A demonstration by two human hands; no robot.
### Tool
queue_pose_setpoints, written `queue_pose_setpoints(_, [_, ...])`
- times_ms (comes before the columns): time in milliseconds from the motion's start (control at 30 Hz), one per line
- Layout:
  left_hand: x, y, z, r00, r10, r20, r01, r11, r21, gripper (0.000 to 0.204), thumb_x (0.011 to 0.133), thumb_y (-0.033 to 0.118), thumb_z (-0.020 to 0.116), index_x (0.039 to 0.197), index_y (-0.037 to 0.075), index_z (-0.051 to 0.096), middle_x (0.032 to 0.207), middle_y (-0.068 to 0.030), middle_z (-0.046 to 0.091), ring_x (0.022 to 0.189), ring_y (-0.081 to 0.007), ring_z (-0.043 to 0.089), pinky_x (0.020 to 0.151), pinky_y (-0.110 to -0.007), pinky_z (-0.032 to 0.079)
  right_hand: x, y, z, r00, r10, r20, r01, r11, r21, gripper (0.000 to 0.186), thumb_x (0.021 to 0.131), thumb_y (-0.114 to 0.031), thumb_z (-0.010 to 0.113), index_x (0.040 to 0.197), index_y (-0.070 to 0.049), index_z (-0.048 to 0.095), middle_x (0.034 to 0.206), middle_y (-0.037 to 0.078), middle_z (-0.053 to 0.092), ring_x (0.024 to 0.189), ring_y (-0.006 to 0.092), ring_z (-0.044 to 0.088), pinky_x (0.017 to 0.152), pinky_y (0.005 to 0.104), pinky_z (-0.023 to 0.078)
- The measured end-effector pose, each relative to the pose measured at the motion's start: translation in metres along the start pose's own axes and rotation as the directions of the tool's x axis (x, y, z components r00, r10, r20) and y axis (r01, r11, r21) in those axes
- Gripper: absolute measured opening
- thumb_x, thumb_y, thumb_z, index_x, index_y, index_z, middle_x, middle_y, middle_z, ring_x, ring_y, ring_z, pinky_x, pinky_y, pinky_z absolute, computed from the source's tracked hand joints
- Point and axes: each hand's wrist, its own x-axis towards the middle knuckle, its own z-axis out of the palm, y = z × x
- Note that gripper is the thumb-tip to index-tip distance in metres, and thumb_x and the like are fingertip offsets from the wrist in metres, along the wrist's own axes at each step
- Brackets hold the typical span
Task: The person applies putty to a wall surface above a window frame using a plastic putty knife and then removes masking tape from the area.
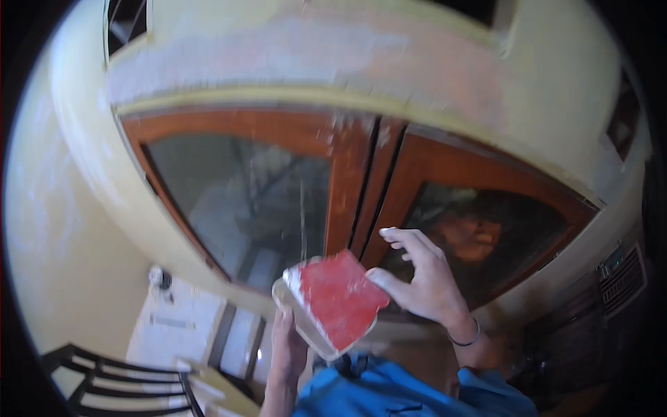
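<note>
My left hand (286, 342) grips a shallow, pale-rimmed container (309, 328) from its left side, the thumb against the rim. On top of the container lies a flat red piece (342, 295) with white paste smeared along its left edge; it looks like a putty spreader, but its exact kind is unclear. To its right my right hand (425, 283) is raised, fingers and thumb apart. White powder coats these fingertips. The thumb tip is at the red piece's right edge; whether they touch I cannot tell. The container's inside is mostly hidden.
Ahead stands a brown wooden double window (347, 187) with glass panes. Above it the cream wall has a whitish, pinkish patched band (306, 52). A dark slatted chair back (125, 382) is at lower left, near a pale surface (170, 326). Dark furniture (566, 340) stands lower right.
</note>
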Motion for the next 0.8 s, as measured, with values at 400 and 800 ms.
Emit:
queue_pose_setpoints(400, [-0.018,-0.032,0.004,0.978,-0.19,-0.089,0.2,0.972,0.123,0.062,0.113,0.04,0.05,0.163,0.01,0.031,0.151,-0.007,0.056,0.134,-0.0181,0.06,0.11,-0.039,0.052,-0.096,0.06,0.027,0.836,0.51,0.203,-0.548,0.794,0.264,0.048,0.092,-0.017,0.084,0.128,0.004,0.06,0.098,0.011,0.07,0.086,0.0138,0.069,0.073,0.0299,0.057])
queue_pose_setpoints(800, [-0.011,-0.061,0.017,0.958,-0.269,-0.101,0.281,0.951,0.129,0.064,0.113,0.042,0.049,0.166,0.017,0.023,0.157,-0.0059,0.048,0.139,-0.0208,0.055,0.111,-0.044,0.051,-0.098,0.096,0.007,0.743,0.482,0.464,-0.626,0.255,0.737,0.033,0.102,-0.008,0.069,0.132,0.003,0.062,0.116,0.005,0.073,0.102,0.0088,0.067,0.092,0.0279,0.055])
